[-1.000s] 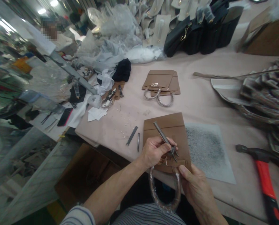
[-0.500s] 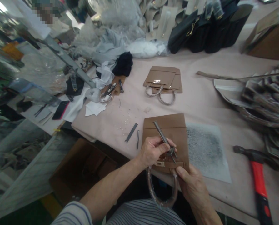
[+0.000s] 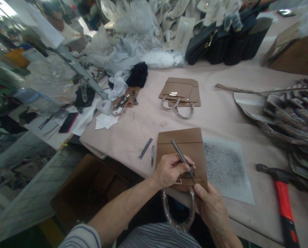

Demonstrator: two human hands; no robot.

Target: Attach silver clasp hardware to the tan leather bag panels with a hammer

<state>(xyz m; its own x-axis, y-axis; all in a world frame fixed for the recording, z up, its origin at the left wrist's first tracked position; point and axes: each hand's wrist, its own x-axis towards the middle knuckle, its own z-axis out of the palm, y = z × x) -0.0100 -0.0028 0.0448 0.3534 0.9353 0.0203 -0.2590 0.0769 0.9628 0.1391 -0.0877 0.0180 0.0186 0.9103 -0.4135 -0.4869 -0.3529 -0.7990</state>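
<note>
While the right hand is pinching the brown panel at its lower edge, apparently steadying it, the left hand is gripping a metal tool between thumb and fingers, seemingly for fine control. The panel is lying at the near edge of the table, its wrapped handle extending beyond. Compared with half a second ago, the tool's tip is sitting over the strap, closer to the right thumb.
</note>
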